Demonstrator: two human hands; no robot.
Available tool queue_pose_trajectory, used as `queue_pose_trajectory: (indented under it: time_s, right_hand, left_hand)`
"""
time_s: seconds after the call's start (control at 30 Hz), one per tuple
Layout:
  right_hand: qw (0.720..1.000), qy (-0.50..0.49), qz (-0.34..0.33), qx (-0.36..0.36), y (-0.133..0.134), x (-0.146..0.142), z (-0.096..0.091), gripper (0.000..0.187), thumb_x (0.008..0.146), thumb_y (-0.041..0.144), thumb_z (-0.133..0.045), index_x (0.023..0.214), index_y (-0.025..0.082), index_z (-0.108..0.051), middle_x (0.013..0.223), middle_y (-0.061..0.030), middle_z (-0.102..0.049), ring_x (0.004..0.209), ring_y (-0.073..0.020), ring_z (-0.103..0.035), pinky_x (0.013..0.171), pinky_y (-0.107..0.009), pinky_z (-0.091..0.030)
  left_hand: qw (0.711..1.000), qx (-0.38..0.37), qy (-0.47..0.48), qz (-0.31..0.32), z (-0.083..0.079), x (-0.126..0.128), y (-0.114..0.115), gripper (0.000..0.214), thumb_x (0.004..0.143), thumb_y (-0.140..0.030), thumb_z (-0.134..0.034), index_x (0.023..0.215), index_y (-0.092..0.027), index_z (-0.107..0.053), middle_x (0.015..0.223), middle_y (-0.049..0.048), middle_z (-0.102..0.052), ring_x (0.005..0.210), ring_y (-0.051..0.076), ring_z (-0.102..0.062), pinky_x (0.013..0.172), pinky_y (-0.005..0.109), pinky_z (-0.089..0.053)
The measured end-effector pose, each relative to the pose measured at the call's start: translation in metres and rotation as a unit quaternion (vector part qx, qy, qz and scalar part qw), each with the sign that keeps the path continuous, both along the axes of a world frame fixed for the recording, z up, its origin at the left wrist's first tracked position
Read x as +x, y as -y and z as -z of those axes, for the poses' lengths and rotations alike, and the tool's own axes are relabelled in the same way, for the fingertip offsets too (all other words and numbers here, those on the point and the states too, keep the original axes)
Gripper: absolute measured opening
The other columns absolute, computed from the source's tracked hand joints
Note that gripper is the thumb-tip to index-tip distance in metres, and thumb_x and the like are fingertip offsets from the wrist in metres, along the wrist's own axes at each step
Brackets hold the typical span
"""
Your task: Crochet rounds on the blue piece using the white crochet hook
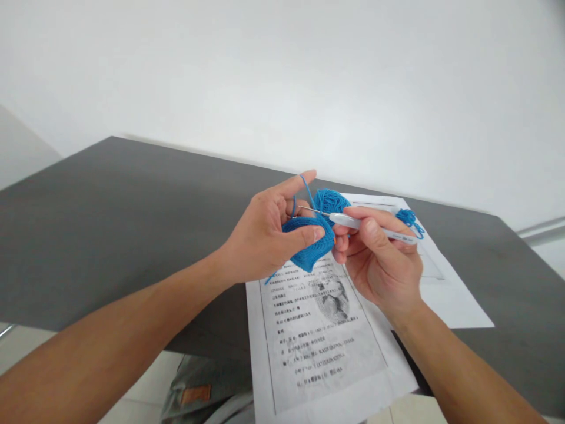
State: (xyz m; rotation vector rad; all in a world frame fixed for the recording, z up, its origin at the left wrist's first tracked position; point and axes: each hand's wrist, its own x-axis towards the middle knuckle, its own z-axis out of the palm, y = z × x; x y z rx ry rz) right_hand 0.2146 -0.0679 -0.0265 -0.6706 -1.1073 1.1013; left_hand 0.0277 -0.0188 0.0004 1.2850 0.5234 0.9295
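Observation:
My left hand (278, 229) pinches a blue crochet piece (309, 256) between its thumb and fingers. Its index finger is stretched out, with a strand of blue yarn (308, 191) looped around it. In my right hand (384, 259) is a crochet hook (373, 228) with a pale grey handle, gripped like a pen. The hook's thin metal shaft points left and crosses the yarn just above the top edge of the piece. Behind the hands sits a ball of blue yarn (331, 201), partly hidden by them.
A printed sheet (322, 359) with text and a picture lies under my hands and hangs over the table's near edge. Another paper (459, 309) lies to the right, with a small tangle of blue yarn (408, 219) on it. The dark table (132, 235) meets a white wall.

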Motion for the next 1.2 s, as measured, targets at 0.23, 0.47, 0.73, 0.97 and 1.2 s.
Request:
queue_pose_trajectory:
  time_s: [0.23, 0.47, 0.73, 0.97, 1.2]
  right_hand:
    - [1.000, 0.006, 0.007, 0.004, 0.002, 0.000, -0.003, 0.015, 0.088, 0.037, -0.089, 0.100, 0.029, -0.088, 0.082, 0.0001, -0.084, 0.060, -0.0119, -0.072, 0.049, -0.021, -0.062]
    - [1.000, 0.027, 0.007, -0.013, 0.002, 0.004, -0.007, 0.017, 0.084, 0.040, -0.092, 0.097, 0.028, -0.089, 0.078, -0.0016, -0.082, 0.056, -0.0136, -0.070, 0.044, -0.024, -0.060]
    - [0.999, 0.022, 0.007, -0.026, 0.000, 0.002, -0.005, 0.028, 0.086, 0.048, -0.089, 0.102, 0.024, -0.088, 0.078, -0.0025, -0.080, 0.058, -0.0129, -0.070, 0.049, -0.024, -0.062]
    - [0.999, 0.025, 0.033, -0.024, -0.002, -0.002, -0.004, 0.021, 0.087, 0.044, -0.089, 0.093, 0.024, -0.088, 0.072, -0.0012, -0.076, 0.055, -0.0121, -0.067, 0.045, -0.024, -0.058]
    - [0.998, 0.015, 0.045, -0.051, -0.004, -0.004, -0.007, 0.026, 0.082, 0.047, -0.092, 0.086, 0.022, -0.087, 0.065, 0.0004, -0.073, 0.049, -0.0100, -0.063, 0.040, -0.021, -0.053]
  left_hand:
    - [1.000, 0.007, 0.017, -0.001, 0.000, 0.001, 0.000, 0.106, 0.073, -0.004, -0.086, 0.166, -0.002, -0.036, 0.071, -0.0070, -0.067, 0.062, 0.009, -0.060, 0.056, 0.020, -0.045]
    - [0.999, 0.008, 0.037, 0.009, 0.004, 0.003, 0.002, 0.111, 0.076, -0.003, -0.082, 0.169, 0.000, -0.021, 0.068, -0.0096, -0.065, 0.058, 0.007, -0.055, 0.053, 0.021, -0.041]
    - [0.998, 0.001, 0.061, 0.007, 0.007, 0.005, -0.001, 0.112, 0.075, -0.002, -0.082, 0.168, 0.002, -0.021, 0.066, -0.0098, -0.067, 0.057, 0.008, -0.057, 0.053, 0.021, -0.043]
    - [0.996, 0.057, 0.060, 0.025, 0.014, 0.006, -0.001, 0.092, 0.087, -0.009, -0.075, 0.168, -0.006, -0.032, 0.072, -0.0047, -0.073, 0.063, 0.012, -0.070, 0.055, 0.022, -0.048]
    - [0.993, 0.113, -0.004, -0.013, 0.014, 0.006, -0.001, 0.046, 0.094, -0.022, -0.077, 0.139, -0.012, -0.071, 0.074, -0.0012, -0.075, 0.065, 0.012, -0.068, 0.059, 0.021, -0.051]
